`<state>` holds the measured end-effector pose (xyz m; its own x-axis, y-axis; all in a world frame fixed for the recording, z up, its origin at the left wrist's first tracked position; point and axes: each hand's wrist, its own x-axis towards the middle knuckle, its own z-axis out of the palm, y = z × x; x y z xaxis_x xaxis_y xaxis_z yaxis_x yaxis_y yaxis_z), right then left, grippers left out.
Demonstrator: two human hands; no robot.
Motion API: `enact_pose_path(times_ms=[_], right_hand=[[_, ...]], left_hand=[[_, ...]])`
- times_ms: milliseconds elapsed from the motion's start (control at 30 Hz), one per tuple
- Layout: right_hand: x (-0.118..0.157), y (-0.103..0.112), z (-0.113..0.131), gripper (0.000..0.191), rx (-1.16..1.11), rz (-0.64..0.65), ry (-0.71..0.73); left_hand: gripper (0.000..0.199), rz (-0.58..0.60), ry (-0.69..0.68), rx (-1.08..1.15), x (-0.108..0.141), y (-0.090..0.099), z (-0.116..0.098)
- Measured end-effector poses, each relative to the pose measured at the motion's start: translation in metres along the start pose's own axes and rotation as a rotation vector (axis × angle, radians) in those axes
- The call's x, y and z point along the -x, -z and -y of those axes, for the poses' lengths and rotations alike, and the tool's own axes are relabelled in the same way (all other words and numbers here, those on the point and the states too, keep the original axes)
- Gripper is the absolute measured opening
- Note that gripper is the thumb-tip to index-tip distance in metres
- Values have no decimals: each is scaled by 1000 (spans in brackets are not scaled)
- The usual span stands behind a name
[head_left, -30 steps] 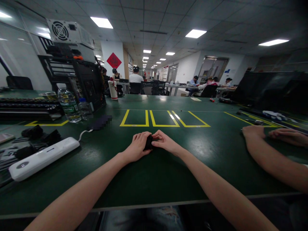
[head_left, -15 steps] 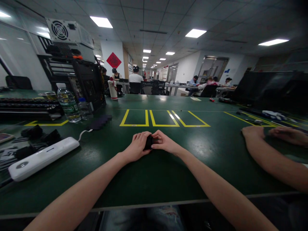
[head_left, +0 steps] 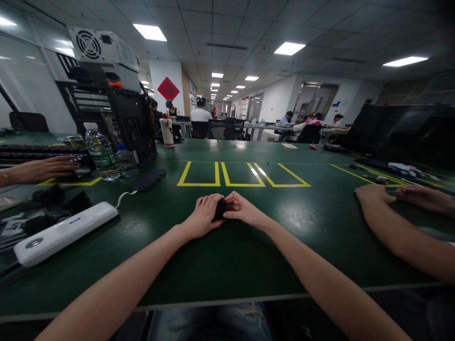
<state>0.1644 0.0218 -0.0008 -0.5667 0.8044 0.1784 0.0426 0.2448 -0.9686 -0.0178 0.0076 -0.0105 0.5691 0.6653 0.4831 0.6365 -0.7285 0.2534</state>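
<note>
A small black object [head_left: 219,210] is between my two hands, low over the green table [head_left: 249,265]; its shape is mostly covered by my fingers. My left hand [head_left: 204,215] wraps round its left side, knuckles up. From the right, my right hand [head_left: 242,208] grips it with thumb and fingertips. Beyond my hands, yellow tape outlines [head_left: 243,185] mark the tabletop.
At the left lie a white power strip [head_left: 67,233], black adapters [head_left: 76,201] and a water bottle [head_left: 102,154]. Another person's hand [head_left: 53,166] rests at far left. A co-worker's forearms [head_left: 398,227] lie at the right.
Another person's hand has come in at the far left, over the black equipment there. My own hands and the black object look nearly unchanged.
</note>
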Motion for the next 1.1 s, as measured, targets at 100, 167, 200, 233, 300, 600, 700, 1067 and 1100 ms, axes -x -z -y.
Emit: enact_pose_path(times_ms=[100, 167, 200, 233, 300, 600, 700, 1067, 1100], right_hand=[[1, 0, 2, 37, 1, 0, -4], [-1, -2, 1, 28, 26, -53, -5], [-1, -2, 0, 24, 35, -79, 0], [-2, -3, 0, 22, 39, -101, 7], [-4, -4, -2, 23, 28, -122, 10], [1, 0, -2, 40, -25, -11, -34], [1, -1, 1, 36, -25, -14, -30], [1, -2, -2, 34, -2, -47, -86], [1, -1, -2, 37, -8, -27, -71]], left_hand=[[59, 1, 3, -3, 0, 0, 0], [59, -4, -1, -6, 0, 0, -1], [59, -6, -4, -7, 0, 0, -1], [59, -8, -6, -8, 0, 0, -1], [59, -11, -4, -7, -1, 0, -1], [60, 0, 4, -2, 0, -1, 2], [59, 10, 1, -3, 0, 0, 1], [60, -1, 9, -3, 0, -2, 3], [60, -1, 6, -3, 0, -3, 3]])
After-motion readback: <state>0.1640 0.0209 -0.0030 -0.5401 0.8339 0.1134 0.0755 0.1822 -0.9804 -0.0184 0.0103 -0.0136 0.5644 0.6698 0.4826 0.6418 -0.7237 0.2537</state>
